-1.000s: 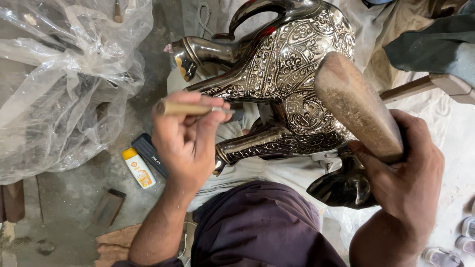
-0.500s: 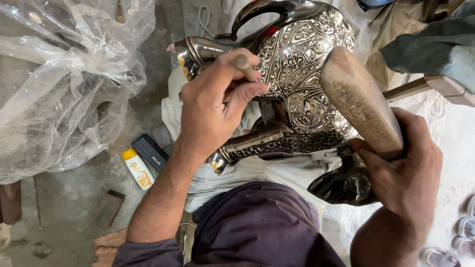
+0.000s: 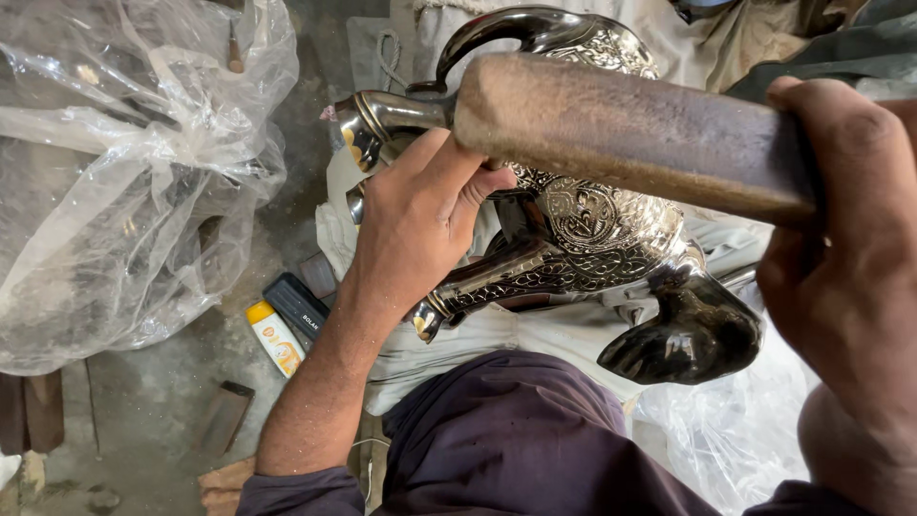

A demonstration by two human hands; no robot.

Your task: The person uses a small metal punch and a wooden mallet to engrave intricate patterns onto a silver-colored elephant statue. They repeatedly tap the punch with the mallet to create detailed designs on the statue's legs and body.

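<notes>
Half a second back the wooden mallet (image 3: pixel 630 129) stood off to the right of the engraved metal horse figure (image 3: pixel 583 215); it now lies crosswise over the figure's body, its worn flat end just above the left hand (image 3: pixel 420 225), and the short rod that hand showed earlier is no longer visible. The horse figure rests across the person's lap on a pale cloth (image 3: pixel 478 334), legs toward the camera and its dark polished head (image 3: pixel 688 334) hanging down at the right, a pose that turns the ornamented flank upward where it can be struck. The left hand is curled closed against that flank, fingers tucked under the mallet's end; whether it pinches a small tool there cannot be told, though the grip looks like one that steadies something on the metal. The right hand (image 3: pixel 850 287) is wrapped tight round the mallet's shaft, close to the lens, holding it level over the figure. Left of the horse, on the grey floor (image 3: pixel 143 420), lie a dark flat case (image 3: pixel 298 311) and a yellow-and-white tube (image 3: pixel 275 336) side by side, within easy reach. Further left of the horse sits a heap of clear plastic sheeting (image 3: pixel 124 182), bundled over something beneath; more plastic shows under the horse's head.
</notes>
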